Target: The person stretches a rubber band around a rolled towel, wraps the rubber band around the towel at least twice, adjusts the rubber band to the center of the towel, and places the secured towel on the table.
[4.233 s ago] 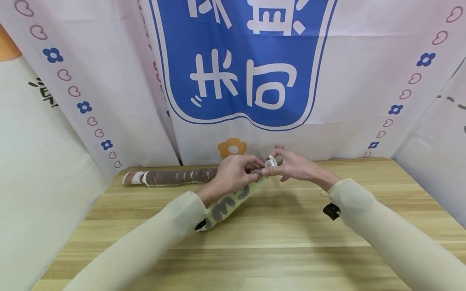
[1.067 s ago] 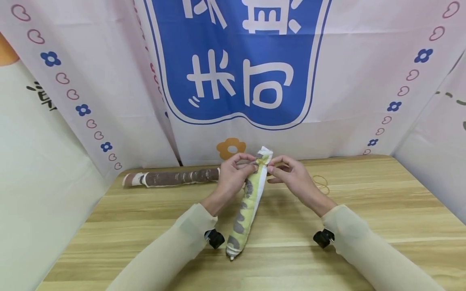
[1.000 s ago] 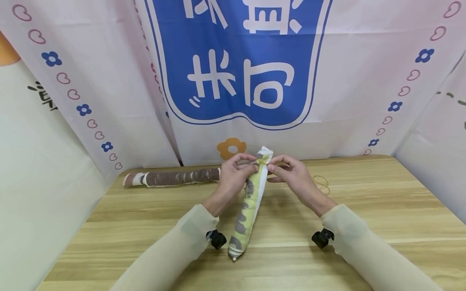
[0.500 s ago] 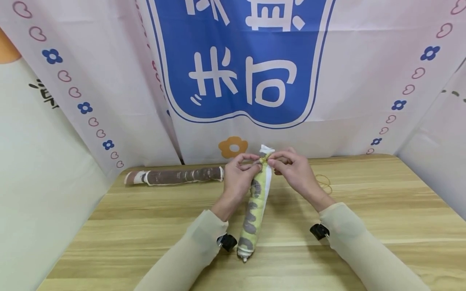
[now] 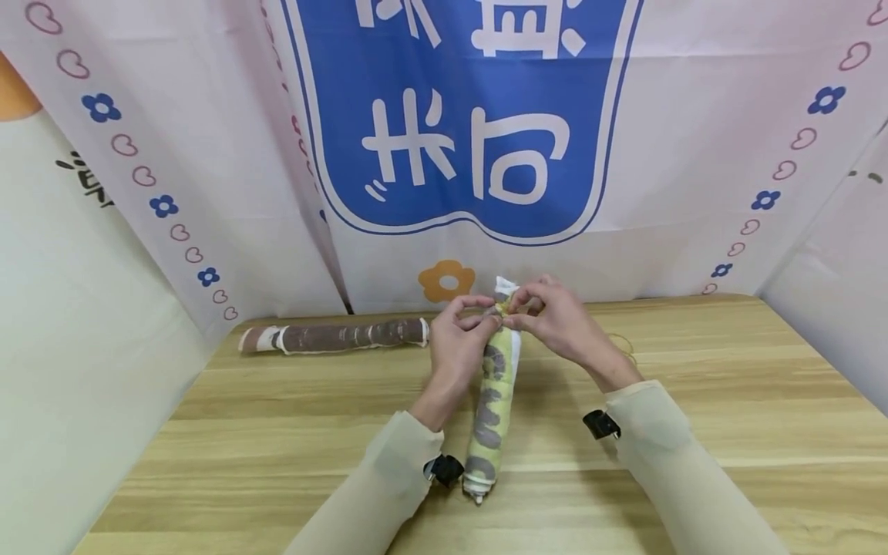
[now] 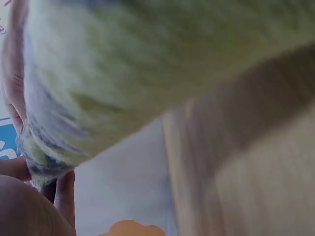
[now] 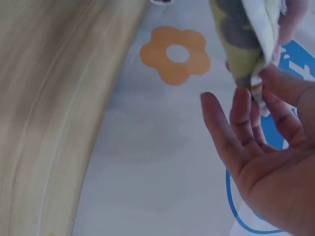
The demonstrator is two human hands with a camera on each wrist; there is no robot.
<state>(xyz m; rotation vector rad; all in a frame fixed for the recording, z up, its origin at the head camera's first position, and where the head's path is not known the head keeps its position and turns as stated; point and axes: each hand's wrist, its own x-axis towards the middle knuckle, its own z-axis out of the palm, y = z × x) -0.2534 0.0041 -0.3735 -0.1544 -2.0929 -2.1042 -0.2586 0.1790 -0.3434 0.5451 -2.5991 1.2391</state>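
A rolled towel (image 5: 489, 416), yellow-green with grey patches and a white edge, points away from me between both hands. Near its far end the cloth narrows to a neck with a thin yellow rubber band (image 5: 503, 308) around it. My left hand (image 5: 458, 339) pinches the neck from the left, thumb below the forefinger. From the right, thumb and fingers of my right hand (image 5: 558, 320) pinch at the band. In the right wrist view that hand (image 7: 270, 162) holds the towel's gathered tip, the band showing at its fingertips. The towel (image 6: 138, 64) fills much of the left wrist view.
A brown rolled towel (image 5: 347, 337) with a whitish left end lies along the table's back edge at left. Loose yellow rubber bands (image 5: 627, 347) lie by my right wrist, partly hidden. A printed cloth backdrop (image 5: 694, 154) hangs right behind the wooden table (image 5: 277, 432).
Since the oldest frame the towel has swung from a slant to nearly straight away from me, and the band now shows on its neck. Lately the towel's near end has shifted right.
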